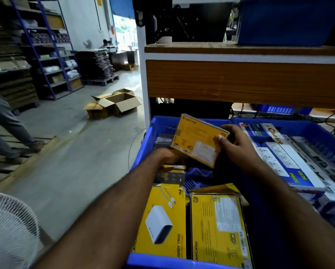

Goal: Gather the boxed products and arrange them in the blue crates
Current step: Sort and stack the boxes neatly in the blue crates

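Right now your right hand [234, 142] pinches a yellow box [198, 139] by its right edge, thumb on the face, the other fingers curled behind, so the box hangs tilted above the near blue crate [153, 131]. Held by one edge like that, its lower corner points down at the bare patch of crate floor [197, 176], likely the slot you mean for it.

Your left hand [167, 155] reaches under the lifted box, down among the packed boxes at the crate's left side. The box hides its fingers; you cannot tell whether they grip anything or only steady the stack.

Near you, a charger box [162, 222] and a label-side-up box [219, 230] lie flat, side by side, touching: flat rows use the floor well. Behind them a dark box [169, 176] sits against the left wall.

The second crate [317, 133], just to the right, holds long power-strip boxes [279, 162] laid lengthwise, probably because they fit no other way.

Judgement: the near crate is partly filled; the gap in the middle is not yet filled. Lower the box flat, or it may wedge on a neighbour's edge.
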A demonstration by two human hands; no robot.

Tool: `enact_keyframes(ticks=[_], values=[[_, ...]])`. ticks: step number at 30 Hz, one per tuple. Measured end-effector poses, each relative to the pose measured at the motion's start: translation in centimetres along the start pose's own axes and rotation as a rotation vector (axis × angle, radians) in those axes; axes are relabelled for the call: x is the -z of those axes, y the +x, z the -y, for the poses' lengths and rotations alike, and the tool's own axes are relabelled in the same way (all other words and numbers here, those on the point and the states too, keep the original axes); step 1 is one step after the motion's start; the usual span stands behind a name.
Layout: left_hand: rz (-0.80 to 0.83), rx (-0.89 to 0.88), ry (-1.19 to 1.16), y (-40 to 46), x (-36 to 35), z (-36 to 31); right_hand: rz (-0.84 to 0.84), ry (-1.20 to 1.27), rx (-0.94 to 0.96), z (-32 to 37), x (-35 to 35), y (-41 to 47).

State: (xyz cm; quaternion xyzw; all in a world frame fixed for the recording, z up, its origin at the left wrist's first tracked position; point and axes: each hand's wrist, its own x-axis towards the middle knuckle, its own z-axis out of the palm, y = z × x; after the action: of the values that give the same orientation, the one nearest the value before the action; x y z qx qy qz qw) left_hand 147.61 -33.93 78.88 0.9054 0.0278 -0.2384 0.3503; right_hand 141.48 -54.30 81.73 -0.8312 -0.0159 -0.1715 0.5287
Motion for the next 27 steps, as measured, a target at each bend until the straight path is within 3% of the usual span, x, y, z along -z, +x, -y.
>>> enact_keyframes(ticks=[6, 14, 22, 27], values=[[0.007, 0.073, 0.267, 1.0, 0.4, 0.4, 0.001, -0.076, 0.039, -0.6, -0.2, 0.5], [0.147, 0.092, -0.052, 1.5, -0.7, 0.9, -0.022, -0.074, -0.009, -0.7, -0.2, 0.4], [0.239, 0.106, -0.152, 1.3, -0.6, 0.7, -0.038, -0.096, -0.008, -0.7, -0.1, 0.5], [0.414, 0.035, -0.009, 0.1, -2.3, -1.2, -0.058, -0.134, 0.049, -0.6, -0.3, 0.6]])
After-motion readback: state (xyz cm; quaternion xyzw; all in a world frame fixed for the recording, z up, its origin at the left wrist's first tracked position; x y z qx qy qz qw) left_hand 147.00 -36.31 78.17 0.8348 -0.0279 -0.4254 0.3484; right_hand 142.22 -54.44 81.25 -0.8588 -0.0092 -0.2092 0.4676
